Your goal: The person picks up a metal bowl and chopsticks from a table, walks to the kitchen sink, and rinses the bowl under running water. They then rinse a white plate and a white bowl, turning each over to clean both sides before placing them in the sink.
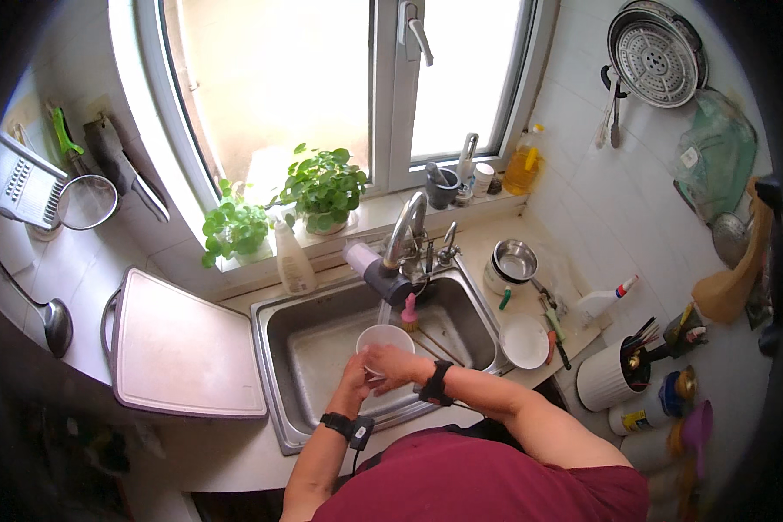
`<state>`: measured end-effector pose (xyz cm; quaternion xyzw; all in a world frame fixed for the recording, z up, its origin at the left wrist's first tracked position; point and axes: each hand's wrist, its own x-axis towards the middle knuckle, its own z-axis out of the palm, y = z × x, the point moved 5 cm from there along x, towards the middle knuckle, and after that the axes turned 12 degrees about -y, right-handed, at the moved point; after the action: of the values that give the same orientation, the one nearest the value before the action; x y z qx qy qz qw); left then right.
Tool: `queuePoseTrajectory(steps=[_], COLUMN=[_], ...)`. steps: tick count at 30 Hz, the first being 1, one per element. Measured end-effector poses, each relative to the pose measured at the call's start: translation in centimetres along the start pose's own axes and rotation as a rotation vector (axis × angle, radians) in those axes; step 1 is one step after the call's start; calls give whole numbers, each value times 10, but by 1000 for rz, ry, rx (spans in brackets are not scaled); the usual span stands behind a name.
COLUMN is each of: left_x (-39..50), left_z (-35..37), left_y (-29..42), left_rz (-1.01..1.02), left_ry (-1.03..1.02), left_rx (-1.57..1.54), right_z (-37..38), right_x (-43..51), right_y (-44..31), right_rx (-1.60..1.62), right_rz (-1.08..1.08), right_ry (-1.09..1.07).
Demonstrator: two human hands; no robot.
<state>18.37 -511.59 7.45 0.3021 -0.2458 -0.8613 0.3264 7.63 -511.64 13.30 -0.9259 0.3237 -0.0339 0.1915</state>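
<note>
A white bowl (386, 335) is held over the stainless steel sink (313, 365), under water running from the faucet (399, 235). My left hand (353, 382) grips the bowl's near left side. Over its near rim lies my right hand (395, 365), its fingers reaching toward the left hand and partly hiding the bowl. Whether those fingers grip the rim or only touch it cannot be told. Behind the bowl, a pink-handled brush (409, 313) stands bristles down in the sink. A pair of thin brown sticks, seemingly chopsticks (440, 349), lies to its right.
A cutting board (189, 346) flanks the sink on the left. To the right are a white plate (524, 340), stacked metal bowls (515, 260), a green-handled peeler or knife (554, 326) and a utensil holder (603, 378). Potted plants (323, 186) and a pale bottle (293, 264) stand behind.
</note>
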Motion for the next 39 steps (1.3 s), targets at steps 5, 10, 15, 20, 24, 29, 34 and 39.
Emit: queuePoseTrajectory(steps=[5,10,15,20,24,29,34,39], left_x=[-2,4,-1,7,3,-10,2,7], left_z=[-9,-1,-11,-14,-31,-31,-13,-13], left_y=[0,-1,-8,-11,-13,-9,-8,-3], left_rz=[68,110,100,128,60,81,208,265], left_ry=[127,-66,144,55,146,139,272,260], left_rx=[41,-13,-34,-50,-44,-45,-106,-95], right_z=[22,-5,26,12,28,5,0,-26], right_x=[-3,2,6,11,-10,-22,-11,-17], right_y=[12,-6,14,14,20,6,-2,-15], right_rx=[-163,-203,38,-62,30,-164,-96,-8], right_rz=[331,-80,157,98,143,-49,139,-177], right_ry=[-681,91,-357,-58,-412,6,81,506])
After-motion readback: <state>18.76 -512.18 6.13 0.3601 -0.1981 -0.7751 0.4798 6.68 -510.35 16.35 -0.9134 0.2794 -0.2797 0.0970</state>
